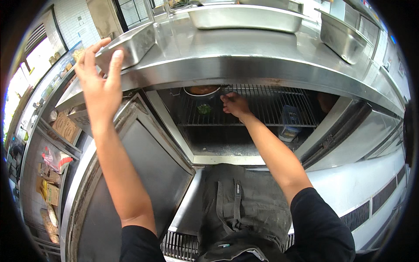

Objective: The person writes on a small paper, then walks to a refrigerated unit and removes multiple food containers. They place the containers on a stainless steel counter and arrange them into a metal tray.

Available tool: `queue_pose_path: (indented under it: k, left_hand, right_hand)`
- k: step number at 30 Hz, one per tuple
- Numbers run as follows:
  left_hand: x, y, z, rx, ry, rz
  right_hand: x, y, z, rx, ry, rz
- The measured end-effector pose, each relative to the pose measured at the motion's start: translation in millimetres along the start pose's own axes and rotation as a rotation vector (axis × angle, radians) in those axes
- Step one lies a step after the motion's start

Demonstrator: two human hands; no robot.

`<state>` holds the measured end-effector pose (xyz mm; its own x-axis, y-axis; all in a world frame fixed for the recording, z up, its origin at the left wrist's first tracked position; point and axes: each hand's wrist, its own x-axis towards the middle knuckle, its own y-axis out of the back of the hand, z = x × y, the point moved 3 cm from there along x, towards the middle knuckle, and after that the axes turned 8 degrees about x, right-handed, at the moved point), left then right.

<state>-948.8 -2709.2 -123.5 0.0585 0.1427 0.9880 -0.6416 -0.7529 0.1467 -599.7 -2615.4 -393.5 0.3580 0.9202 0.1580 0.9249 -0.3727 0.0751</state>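
My left hand (pixel 100 77) is at the near end of a small stainless steel pan (pixel 136 46), thumb on one side and fingers on the other. This pan sits at the left front corner of the steel counter (pixel 242 52). Below the counter, my right hand (pixel 235 104) reaches into an open undercounter refrigerator, over its wire shelf (pixel 262 98). Its fingers are curled; whether they hold anything is hard to make out. Left of them are a round white-rimmed vessel (pixel 202 90) with reddish-brown contents and some chopped greens (pixel 204 109). The vessel's far part is hidden under the counter.
The refrigerator door (pixel 137 170) stands swung out at my left. A clear plastic container (pixel 289 129) is low inside on the right. On the counter are a long steel pan (pixel 245 18) and a deep steel pan (pixel 343 37). Shelves at far left hold a cardboard box (pixel 67 126) and bags.
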Motion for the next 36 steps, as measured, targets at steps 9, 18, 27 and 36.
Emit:
queue_pose_path:
  k: [9,18,27,36]
  left_hand:
    - [-13.0,-24.1,-3.5,-0.097,0.070,-0.035]
    - [-18.7,-22.4,-8.9,-0.096,-0.015,-0.029]
    - [-26.9,-31.4,-7.0,0.000,-0.093,0.035]
    - [-27.0,-33.0,-13.1,0.007,-0.132,0.111]
  right_hand:
    - [60.8,-47.5,1.2,0.165,-0.343,0.075]
    - [61.3,73.7,33.0,-0.046,-0.137,0.190]
    - [-13.3,213.0,6.9,-0.341,0.326,0.921]
    - [69.3,-12.1,-29.7,-0.891,0.355,0.077]
